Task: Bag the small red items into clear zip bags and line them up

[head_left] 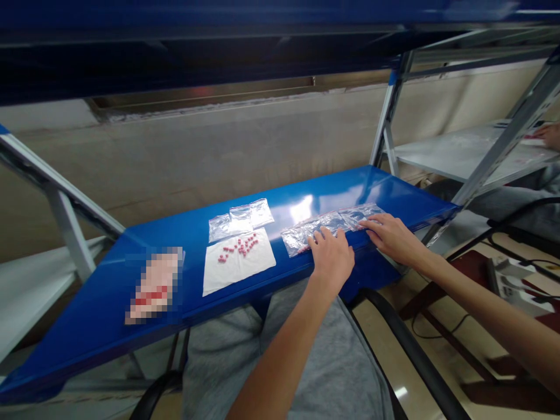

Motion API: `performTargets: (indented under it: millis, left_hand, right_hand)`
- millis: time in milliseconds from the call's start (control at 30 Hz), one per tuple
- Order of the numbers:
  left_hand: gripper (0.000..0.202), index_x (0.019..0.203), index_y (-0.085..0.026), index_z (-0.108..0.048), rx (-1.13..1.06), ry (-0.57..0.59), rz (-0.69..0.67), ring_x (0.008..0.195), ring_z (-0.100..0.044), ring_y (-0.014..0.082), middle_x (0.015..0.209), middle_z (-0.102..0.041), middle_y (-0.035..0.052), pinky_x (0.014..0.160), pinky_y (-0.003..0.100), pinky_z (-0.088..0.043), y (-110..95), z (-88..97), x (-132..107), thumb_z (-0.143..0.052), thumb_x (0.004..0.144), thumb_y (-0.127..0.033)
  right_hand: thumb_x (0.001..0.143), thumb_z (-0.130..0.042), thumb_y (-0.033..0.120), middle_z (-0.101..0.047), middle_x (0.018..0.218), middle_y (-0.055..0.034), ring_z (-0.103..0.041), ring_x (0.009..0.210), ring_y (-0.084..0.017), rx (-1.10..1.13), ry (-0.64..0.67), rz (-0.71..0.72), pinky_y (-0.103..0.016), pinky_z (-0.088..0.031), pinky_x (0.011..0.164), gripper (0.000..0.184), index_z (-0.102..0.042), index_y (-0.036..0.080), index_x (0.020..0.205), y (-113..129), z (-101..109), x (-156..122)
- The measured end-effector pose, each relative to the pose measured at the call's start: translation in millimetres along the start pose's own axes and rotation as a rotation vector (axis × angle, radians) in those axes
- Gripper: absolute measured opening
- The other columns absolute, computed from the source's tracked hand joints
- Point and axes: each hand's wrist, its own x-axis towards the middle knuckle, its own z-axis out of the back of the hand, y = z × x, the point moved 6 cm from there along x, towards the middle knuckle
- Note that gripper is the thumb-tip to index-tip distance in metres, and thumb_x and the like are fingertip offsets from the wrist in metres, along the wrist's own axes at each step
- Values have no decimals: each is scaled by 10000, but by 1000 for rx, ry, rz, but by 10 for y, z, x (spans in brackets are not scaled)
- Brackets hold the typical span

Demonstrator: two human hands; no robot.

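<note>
My left hand (331, 259) and my right hand (389, 236) rest on a strip of clear plastic bags (326, 228) lying along the front of a blue metal shelf (341, 192). The left fingers hold its middle, and the right fingertips hold its right end. To the left, several pink tablets (240, 245) lie on a white paper sheet (236, 274). Three small clear zip bags (241, 219) lie just behind the sheet, apart from my hands. Further left is a pixelated flat pink-and-white item (155, 286), too blurred to name.
Grey metal shelf uprights (387, 116) and a diagonal brace (503, 134) stand at the shelf's right end. A co-worker's hand (549, 135) lies on a white shelf (455, 151) at the far right. A black chair arm (406, 344) curves below, over a tiled floor with cables.
</note>
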Motion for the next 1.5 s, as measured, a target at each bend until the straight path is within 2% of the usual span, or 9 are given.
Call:
performTargets:
  millis: [167, 300, 533, 700, 833, 933, 1133, 1300, 1500]
  left_hand:
    - [455, 1426, -186, -596, -70, -43, -45, 1359, -535, 398, 1425, -600, 209, 1140, 622, -398, 45, 91, -94, -563, 999, -338]
    - [388, 1352, -200, -648, -191, -153, 7, 1320, -570, 362, 1417, -609, 175, 1073, 517, -499, 371, 266, -205, -564, 994, -323]
    - [310, 1234, -177, -718, -338, -378, 197, 1194, -669, 293, 1236, -720, 142, 1083, 420, -512, 1477, 601, -384, -583, 966, -252]
    - [302, 1191, -166, -745, -348, -394, 370, 1041, -727, 279, 1131, -773, 136, 981, 403, -556, 2315, 728, -513, -617, 929, -244]
    - [279, 1147, -190, -766, -425, -390, 486, 894, -748, 222, 1047, -799, 94, 859, 329, -573, 2901, 804, -465, -606, 920, -215]
    - [269, 1137, -182, -773, -462, -362, 544, 888, -753, 213, 1054, -802, 97, 811, 297, -565, 3197, 807, -275, -621, 918, -218]
    - [250, 1058, -175, -770, -332, -265, 568, 1135, -704, 257, 1191, -761, 134, 968, 312, -526, 3290, 665, 113, -763, 859, -326]
    - [337, 1102, -147, -734, -241, -229, 621, 1231, -649, 315, 1352, -628, 214, 1019, 388, -522, 3230, 539, 123, -775, 847, -364]
    - [158, 957, -162, -737, -248, -240, 569, 1243, -624, 299, 1246, -651, 184, 1028, 374, -516, 3203, 493, 121, -723, 846, -274]
  right_hand:
    - [1005, -503, 243, -713, 1236, -186, -643, 1157, -351, 23, -69, 56, -468, -538, 931, 356, -735, 172, 1265, 159, 100, 139]
    - [1000, -514, 223, -718, 1191, -178, -651, 1136, -346, 136, -124, 142, -493, -525, 990, 321, -735, 171, 1226, 472, 171, 322]
    - [1006, -527, 213, -738, 1146, -170, -679, 1061, -321, 417, -53, 240, -475, -533, 968, 293, -728, 156, 1211, 1370, 86, 824]
    - [987, -552, 179, -760, 1109, -150, -686, 1056, -293, 518, 34, 247, -411, -510, 952, 270, -724, 145, 1192, 1934, -162, 1315]
    - [959, -563, 132, -769, 1119, -144, -698, 1045, -273, 520, 73, 140, -368, -498, 935, 290, -723, 135, 1201, 2100, -376, 1789]
    - [957, -554, 104, -765, 1124, -164, -703, 1030, -271, 466, 97, 24, -358, -500, 923, 326, -713, 105, 1241, 2107, -500, 2134]
    - [1001, -584, 174, -749, 1184, -188, -676, 1120, -297, 359, 186, 110, -386, -480, 995, 324, -705, 116, 1296, 2379, -633, 2434]
    - [985, -636, 194, -715, 1245, -226, -626, 1226, -338, 246, 240, 294, -425, -457, 1039, 362, -691, 109, 1332, 2674, -697, 2297]
    - [958, -648, 167, -741, 1154, -226, -662, 1157, -334, 222, 223, 354, -391, -500, 957, 297, -746, 87, 1226, 2768, -697, 2191]
